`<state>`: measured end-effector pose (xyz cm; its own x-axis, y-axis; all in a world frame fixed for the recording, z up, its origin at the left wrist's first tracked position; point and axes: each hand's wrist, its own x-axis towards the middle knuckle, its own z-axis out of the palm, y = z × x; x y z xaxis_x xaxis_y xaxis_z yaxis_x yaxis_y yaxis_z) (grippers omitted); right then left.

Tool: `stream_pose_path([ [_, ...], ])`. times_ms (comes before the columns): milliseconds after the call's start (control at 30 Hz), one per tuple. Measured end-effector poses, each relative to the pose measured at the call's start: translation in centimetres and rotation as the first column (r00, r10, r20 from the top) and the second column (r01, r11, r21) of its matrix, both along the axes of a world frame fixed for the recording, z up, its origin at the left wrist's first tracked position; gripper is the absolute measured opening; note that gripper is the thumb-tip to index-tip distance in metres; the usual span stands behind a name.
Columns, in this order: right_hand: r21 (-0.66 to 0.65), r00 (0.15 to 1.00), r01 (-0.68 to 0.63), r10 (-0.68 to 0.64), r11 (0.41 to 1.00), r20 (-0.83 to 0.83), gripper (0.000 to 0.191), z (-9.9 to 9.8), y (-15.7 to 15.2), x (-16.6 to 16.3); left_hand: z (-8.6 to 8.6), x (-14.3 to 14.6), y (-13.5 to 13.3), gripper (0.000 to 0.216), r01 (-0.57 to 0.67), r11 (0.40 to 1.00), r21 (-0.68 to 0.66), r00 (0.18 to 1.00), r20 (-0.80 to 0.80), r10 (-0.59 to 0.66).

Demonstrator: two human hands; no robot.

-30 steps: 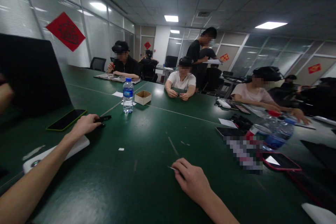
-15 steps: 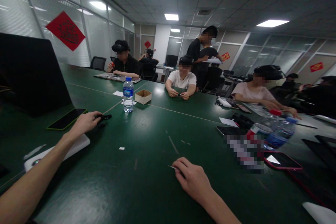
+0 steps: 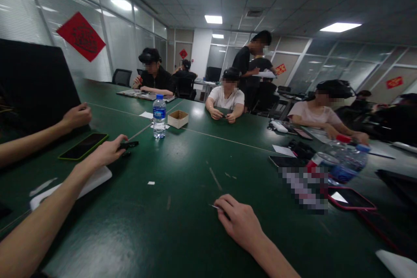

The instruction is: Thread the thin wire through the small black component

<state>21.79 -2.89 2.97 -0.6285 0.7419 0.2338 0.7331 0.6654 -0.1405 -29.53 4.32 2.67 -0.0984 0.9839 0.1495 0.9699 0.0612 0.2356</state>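
Note:
My left hand [image 3: 107,153] reaches over the table at the left. Its fingers are a little apart at a small black object [image 3: 131,144], whose kind I cannot make out; a second small dark piece [image 3: 126,153] lies just below it. A white rounded case or device [image 3: 97,179] is partly hidden under my left forearm. My right hand [image 3: 240,222] rests low on the green tabletop [image 3: 182,226], fingers curled in a pinch. From the fingertips pokes a thin, pale, pointed thing [image 3: 213,206]; the rest of it is hidden. A small white paper scrap [image 3: 151,183] lies between my hands.
Another person's closed hand [image 3: 77,116] comes in at left, before a black laptop [image 3: 35,87] and above a green-edged phone [image 3: 84,146]. A water bottle [image 3: 159,116] and small open box [image 3: 178,119] stand ahead. More bottles [image 3: 350,165] and a red-edged phone [image 3: 352,198] are at right.
Another person's arm has come in from the left, in front of the laptop. My left fingers have lifted and parted slightly at the black object. My right hand has stayed in place.

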Motion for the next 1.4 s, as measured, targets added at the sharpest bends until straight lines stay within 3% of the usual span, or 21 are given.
stream_pose_path([
  [100,-0.003,1.000,0.001,-0.001,1.000,0.004,0.022,0.0,0.0,0.0,-0.1,-0.1,0.0,0.051,-0.025,1.000,-0.008,1.000,0.001,0.025],
  [367,-0.010,0.999,-0.014,0.013,1.000,-0.036,0.022,-0.1,0.0,0.0,-0.4,-0.3,0.7,0.045,0.121,0.992,0.019,0.989,-0.089,-0.119],
  [733,-0.015,0.999,-0.013,0.013,1.000,-0.033,0.022,0.0,0.0,0.0,-0.7,0.1,0.7,0.043,0.100,0.994,-0.044,0.994,-0.050,-0.102],
  [1400,-0.004,1.000,-0.007,0.007,1.000,-0.004,0.020,0.0,0.0,0.0,-1.1,0.6,0.5,0.043,0.100,0.995,-0.012,0.993,-0.066,-0.101],
])
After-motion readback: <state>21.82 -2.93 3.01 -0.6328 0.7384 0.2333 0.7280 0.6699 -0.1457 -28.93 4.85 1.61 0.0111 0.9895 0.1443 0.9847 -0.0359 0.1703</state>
